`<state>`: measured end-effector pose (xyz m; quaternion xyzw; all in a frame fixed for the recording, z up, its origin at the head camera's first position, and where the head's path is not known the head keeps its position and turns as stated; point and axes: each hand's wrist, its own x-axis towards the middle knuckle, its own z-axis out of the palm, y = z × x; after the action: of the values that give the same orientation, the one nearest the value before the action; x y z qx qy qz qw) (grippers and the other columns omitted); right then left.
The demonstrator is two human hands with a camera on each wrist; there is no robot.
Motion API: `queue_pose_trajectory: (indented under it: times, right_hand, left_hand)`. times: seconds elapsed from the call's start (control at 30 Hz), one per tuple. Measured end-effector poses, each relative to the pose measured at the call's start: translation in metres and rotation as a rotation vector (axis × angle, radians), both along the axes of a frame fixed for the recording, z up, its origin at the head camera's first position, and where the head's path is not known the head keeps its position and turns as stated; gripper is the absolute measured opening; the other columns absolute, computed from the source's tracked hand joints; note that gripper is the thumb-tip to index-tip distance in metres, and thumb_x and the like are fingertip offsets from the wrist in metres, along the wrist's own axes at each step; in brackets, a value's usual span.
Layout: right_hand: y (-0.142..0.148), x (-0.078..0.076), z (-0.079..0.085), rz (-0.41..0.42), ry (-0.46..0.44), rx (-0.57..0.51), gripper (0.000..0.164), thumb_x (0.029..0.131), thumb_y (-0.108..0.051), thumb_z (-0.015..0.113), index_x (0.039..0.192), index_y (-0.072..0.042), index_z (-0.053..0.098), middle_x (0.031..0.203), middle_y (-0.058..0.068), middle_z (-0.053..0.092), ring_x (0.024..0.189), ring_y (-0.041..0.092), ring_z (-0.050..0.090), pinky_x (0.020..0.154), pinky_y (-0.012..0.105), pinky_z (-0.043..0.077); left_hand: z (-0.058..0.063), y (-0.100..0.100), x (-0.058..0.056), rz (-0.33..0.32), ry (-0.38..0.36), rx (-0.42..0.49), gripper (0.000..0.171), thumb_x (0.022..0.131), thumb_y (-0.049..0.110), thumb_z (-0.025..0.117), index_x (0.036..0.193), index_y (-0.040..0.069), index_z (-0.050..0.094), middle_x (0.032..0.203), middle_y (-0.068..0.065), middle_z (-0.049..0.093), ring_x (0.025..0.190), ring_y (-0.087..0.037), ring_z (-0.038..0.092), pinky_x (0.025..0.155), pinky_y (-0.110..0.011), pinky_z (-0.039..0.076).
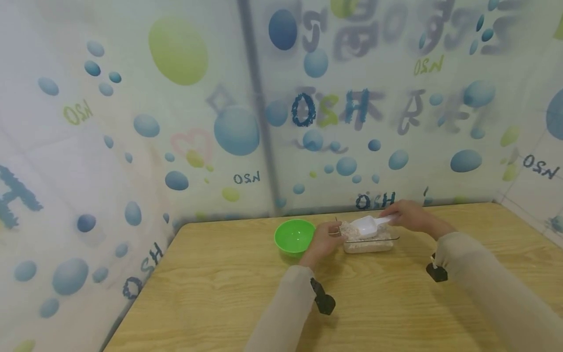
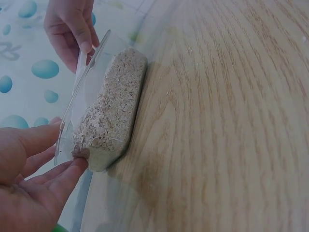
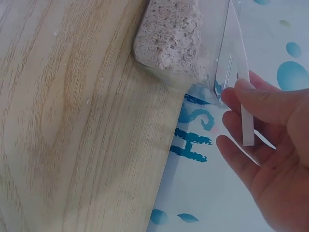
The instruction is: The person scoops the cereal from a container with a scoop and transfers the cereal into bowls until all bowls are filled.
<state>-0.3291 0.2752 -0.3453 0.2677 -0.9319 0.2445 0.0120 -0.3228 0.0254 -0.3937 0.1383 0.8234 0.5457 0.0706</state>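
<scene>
A clear plastic container point(image 1: 368, 248) of pale oat flakes point(image 2: 118, 92) stands on the table. My left hand point(image 1: 324, 242) grips its left end, thumb at the rim and fingers under it in the left wrist view. Over the flakes lies the bowl of a white scoop point(image 1: 366, 226), tilted into the container. My right hand point(image 1: 411, 216) pinches the scoop's handle point(image 3: 246, 121) between thumb and fingers at the container's right end. Just left of my left hand sits a green bowl point(image 1: 292, 234), partly covered by that hand.
The wooden table point(image 1: 211, 293) reaches back to a printed curtain point(image 1: 198, 122) with blue and green bubbles, close behind the container. A few small crumbs lie on the wood near the container in the wrist views.
</scene>
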Motion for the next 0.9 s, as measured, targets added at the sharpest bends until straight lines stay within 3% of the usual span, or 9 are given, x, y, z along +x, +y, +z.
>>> queue_pose_trajectory:
  times: [0.5,0.9]
  right_hand:
    - [-0.0065,-0.0012,-0.0010,0.006,0.003,0.051,0.019,0.082,0.001,0.063,0.099,0.006,0.066,0.095,0.017,0.066,0.089,0.034,0.060,0.075,0.046,0.049]
    - [-0.0008,0.0038,-0.0061,0.027,0.029,-0.050,0.020,0.084,0.001,0.061,0.101,0.008,0.066,0.096,0.018,0.065,0.087,0.034,0.060,0.073,0.046,0.049]
  left_hand:
    - [-0.0039,0.0000,-0.0033,0.000,-0.005,0.016,0.044,0.085,0.009,0.066,0.126,0.000,0.053,0.121,-0.019,0.055,0.108,-0.028,0.056,0.086,-0.032,0.048]
    - [-0.0036,0.0001,-0.0023,0.008,-0.008,0.031,0.043,0.084,0.009,0.066,0.125,0.000,0.054,0.121,-0.018,0.056,0.108,-0.027,0.056,0.085,-0.032,0.049]
